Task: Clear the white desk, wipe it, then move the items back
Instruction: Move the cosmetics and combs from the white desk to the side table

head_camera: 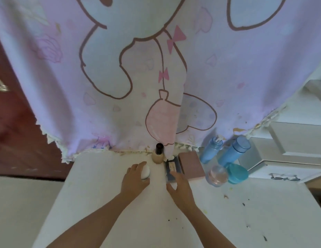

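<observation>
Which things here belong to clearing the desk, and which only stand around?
Belong to the job: white desk, white egg-shaped item held by the left hand, dark flat case touched by the right hand, beige bottle, pink box, blue pump bottle, blue capped bottle, clear jar, teal jar.
Just there: pink curtain, white drawer unit, brown door.

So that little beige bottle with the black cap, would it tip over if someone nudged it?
Probably fairly easily: the beige bottle stands upright on a small base, with a tall black cap raising its top. It may be glass, so likely heavy for its size and breakable. Its round body would probably roll on the white desk once down.
</observation>
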The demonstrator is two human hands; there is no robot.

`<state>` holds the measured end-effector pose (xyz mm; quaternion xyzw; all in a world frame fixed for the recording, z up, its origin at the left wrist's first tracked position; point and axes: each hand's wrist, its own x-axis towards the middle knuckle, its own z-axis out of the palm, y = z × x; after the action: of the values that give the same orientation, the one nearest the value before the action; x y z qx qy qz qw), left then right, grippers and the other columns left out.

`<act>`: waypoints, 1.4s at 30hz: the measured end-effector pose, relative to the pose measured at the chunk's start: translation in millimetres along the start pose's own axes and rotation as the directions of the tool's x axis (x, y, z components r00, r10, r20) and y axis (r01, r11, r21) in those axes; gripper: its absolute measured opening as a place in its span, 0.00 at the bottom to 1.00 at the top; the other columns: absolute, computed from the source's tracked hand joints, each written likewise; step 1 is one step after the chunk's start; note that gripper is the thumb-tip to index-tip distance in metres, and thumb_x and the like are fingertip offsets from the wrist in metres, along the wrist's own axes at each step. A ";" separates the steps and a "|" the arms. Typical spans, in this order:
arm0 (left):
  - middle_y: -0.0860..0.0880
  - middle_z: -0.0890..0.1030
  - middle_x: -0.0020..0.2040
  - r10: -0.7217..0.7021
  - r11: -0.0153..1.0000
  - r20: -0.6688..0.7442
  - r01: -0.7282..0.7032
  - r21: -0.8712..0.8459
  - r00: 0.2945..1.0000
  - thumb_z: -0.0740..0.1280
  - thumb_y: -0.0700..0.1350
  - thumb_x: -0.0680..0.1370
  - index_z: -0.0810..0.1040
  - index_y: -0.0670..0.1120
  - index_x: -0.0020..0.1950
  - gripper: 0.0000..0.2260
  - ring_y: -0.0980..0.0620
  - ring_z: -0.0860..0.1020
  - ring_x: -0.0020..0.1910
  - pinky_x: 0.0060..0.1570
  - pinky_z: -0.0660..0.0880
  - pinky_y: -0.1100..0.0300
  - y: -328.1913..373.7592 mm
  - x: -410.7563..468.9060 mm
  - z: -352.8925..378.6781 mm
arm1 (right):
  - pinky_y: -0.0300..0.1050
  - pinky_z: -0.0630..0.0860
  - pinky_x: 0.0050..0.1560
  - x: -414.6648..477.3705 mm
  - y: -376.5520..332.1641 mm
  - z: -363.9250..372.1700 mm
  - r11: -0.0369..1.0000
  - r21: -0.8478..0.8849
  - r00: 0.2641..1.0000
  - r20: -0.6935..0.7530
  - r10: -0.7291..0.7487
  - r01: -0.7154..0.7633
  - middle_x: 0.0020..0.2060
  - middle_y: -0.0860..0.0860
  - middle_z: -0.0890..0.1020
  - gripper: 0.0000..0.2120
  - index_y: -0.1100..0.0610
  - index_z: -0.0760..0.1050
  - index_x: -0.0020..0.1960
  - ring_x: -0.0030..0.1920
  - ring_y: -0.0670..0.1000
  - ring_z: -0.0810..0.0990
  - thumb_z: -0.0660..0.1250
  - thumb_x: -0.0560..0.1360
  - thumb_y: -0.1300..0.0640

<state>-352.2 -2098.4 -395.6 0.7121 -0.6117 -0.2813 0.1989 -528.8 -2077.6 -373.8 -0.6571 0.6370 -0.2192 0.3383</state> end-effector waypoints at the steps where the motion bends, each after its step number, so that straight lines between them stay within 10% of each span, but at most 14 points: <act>1: 0.48 0.70 0.64 -0.019 1.000 -0.031 0.019 -0.012 0.999 0.68 0.47 0.71 0.65 0.51 0.69 0.27 0.47 0.69 0.60 0.56 0.69 0.55 -7.2 -3.5 -8.4 | 0.38 0.63 0.59 9.0 -10.2 2.6 0.999 0.022 0.999 -0.013 -0.036 0.037 0.60 0.49 0.69 0.23 0.56 0.63 0.68 0.61 0.48 0.67 0.64 0.75 0.59; 9: 0.47 0.71 0.63 -0.149 0.987 -0.207 0.131 -0.095 0.967 0.69 0.47 0.71 0.66 0.49 0.69 0.27 0.47 0.70 0.60 0.56 0.70 0.55 -59.4 -28.1 -58.6 | 0.57 0.68 0.64 74.6 -51.6 16.9 0.975 0.223 0.988 -0.153 0.014 0.020 0.63 0.58 0.70 0.32 0.58 0.60 0.70 0.64 0.58 0.69 0.70 0.70 0.61; 26: 0.47 0.74 0.60 -0.281 0.954 -0.345 0.222 -0.200 0.896 0.72 0.46 0.70 0.68 0.49 0.68 0.27 0.47 0.73 0.58 0.54 0.69 0.57 -94.7 -43.3 -72.1 | 0.44 0.70 0.44 82.2 -41.4 59.6 0.989 0.133 0.994 -0.077 0.073 -0.062 0.45 0.51 0.75 0.13 0.48 0.63 0.55 0.43 0.53 0.75 0.64 0.74 0.56; 31: 0.48 0.74 0.60 -0.304 0.947 -0.337 0.243 -0.212 0.891 0.72 0.47 0.70 0.67 0.50 0.68 0.27 0.49 0.72 0.58 0.53 0.68 0.58 -100.9 -51.1 -69.6 | 0.47 0.71 0.39 66.4 -57.1 79.5 0.993 0.119 0.993 -0.111 0.028 -0.015 0.35 0.54 0.77 0.14 0.58 0.67 0.56 0.37 0.58 0.77 0.63 0.74 0.53; 38: 0.50 0.73 0.61 -0.272 0.959 -0.368 0.220 -0.179 0.889 0.71 0.49 0.71 0.67 0.51 0.68 0.27 0.50 0.72 0.59 0.53 0.68 0.60 -104.2 -64.4 -76.7 | 0.36 0.65 0.30 51.1 -73.9 97.7 0.987 0.074 0.987 0.055 -0.149 0.145 0.26 0.39 0.73 0.10 0.36 0.60 0.45 0.27 0.41 0.73 0.59 0.66 0.43; 42: 0.50 0.73 0.62 -0.278 0.960 -0.392 0.237 -0.151 0.877 0.71 0.49 0.71 0.66 0.52 0.69 0.28 0.50 0.71 0.61 0.56 0.69 0.60 -112.2 -83.1 -85.7 | 0.29 0.69 0.29 46.3 -93.8 99.1 0.949 0.004 0.941 0.123 -0.314 0.316 0.37 0.28 0.73 0.13 0.29 0.57 0.46 0.35 0.34 0.74 0.58 0.66 0.41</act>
<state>-219.5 -2002.6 -387.6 0.8195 -0.4416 -0.1795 0.3182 -388.6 -2110.6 -379.4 -0.7654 0.5035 -0.2249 0.3318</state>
